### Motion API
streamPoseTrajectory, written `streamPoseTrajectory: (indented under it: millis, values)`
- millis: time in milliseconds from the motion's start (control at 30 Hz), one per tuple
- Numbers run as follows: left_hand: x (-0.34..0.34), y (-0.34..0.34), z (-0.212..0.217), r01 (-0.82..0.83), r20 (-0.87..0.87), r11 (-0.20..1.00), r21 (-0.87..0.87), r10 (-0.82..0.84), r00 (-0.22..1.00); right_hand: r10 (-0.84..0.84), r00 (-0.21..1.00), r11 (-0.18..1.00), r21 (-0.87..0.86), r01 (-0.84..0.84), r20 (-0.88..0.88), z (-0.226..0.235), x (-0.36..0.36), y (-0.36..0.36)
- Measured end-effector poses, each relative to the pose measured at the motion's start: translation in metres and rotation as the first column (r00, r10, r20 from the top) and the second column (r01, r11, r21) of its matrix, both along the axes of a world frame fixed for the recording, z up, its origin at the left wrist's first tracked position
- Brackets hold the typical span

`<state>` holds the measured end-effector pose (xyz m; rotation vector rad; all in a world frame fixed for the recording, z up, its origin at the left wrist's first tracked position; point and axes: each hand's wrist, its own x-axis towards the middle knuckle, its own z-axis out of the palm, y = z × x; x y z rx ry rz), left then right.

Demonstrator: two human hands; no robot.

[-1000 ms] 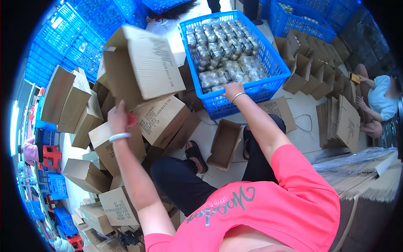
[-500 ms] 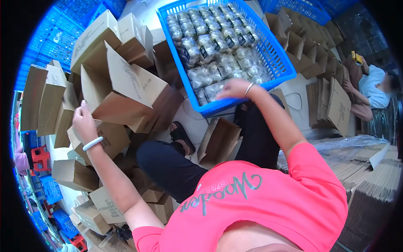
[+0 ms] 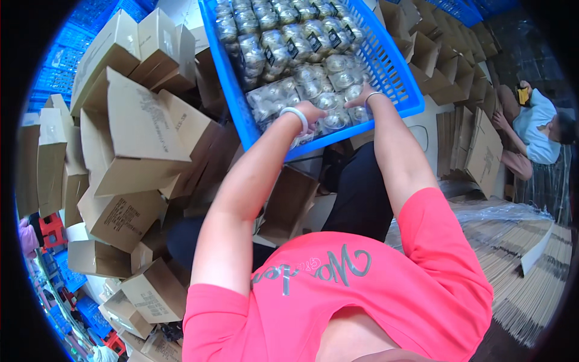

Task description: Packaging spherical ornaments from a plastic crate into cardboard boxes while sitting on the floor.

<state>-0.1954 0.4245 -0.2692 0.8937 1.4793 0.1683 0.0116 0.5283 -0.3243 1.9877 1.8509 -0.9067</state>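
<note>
Both hands reach into a blue plastic crate (image 3: pixel 241 111) filled with rows of clear packs of shiny gold-silver balls. My left hand (image 3: pixel 309 114) is curled at the left side of a clear pack of balls (image 3: pixel 333 114) near the crate's front edge. On that pack's right side is my right hand (image 3: pixel 362 96), thumb toward the left hand. Both appear to grip the pack between them; some fingertips are hidden among the packs. Farther back in the crate, packs with dark labels (image 3: pixel 301 45) stand in rows.
Open cardboard boxes (image 3: pixel 136 127) crowd my left side. One open carton (image 3: pixel 288 202) stands by my legs. Flattened cardboard (image 3: pixel 525 283) is stacked at right under plastic film. More open boxes (image 3: pixel 443 66) line the back right, where another person (image 3: pixel 537 130) sits.
My left hand has left the open box on the left and moved right into the crate. My right hand has shifted right and farther in. The view has shifted slightly.
</note>
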Motion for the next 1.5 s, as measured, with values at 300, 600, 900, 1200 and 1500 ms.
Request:
streamPoseTrajectory:
  millis: [300, 600, 900, 1200, 1500]
  values:
    - [0.047, 0.045, -0.04, -0.241, 0.463, 0.96, -0.144, 0.28, 0.841, -0.208, 0.944, 0.96, -0.239, 0.147, -0.254, 0.052, 0.032, 0.015]
    - [0.049, 0.021, 0.046, -0.307, 0.508, 0.907, 0.289, 0.127, 0.852, -0.03, 0.845, 0.992, 0.086, 0.09, -0.534, 0.106, 0.03, -0.002]
    - [-0.042, -0.185, 0.181, -0.384, 0.315, 0.581, 0.718, 0.221, 0.923, 0.427, 0.724, 0.775, 0.632, 0.016, -0.542, 0.275, -0.092, -0.2]
    - [-0.028, -0.359, 0.096, -0.732, 0.586, 0.65, 0.205, 0.517, 0.624, 0.586, 0.682, 0.81, 0.326, -0.487, -0.437, 0.205, -0.111, -0.313]
    - [-0.019, -0.369, 0.02, -0.775, 0.512, 0.632, 0.009, 0.663, 0.546, 0.271, 0.756, 0.96, 0.115, -0.253, -0.596, 0.079, -0.089, -0.326]
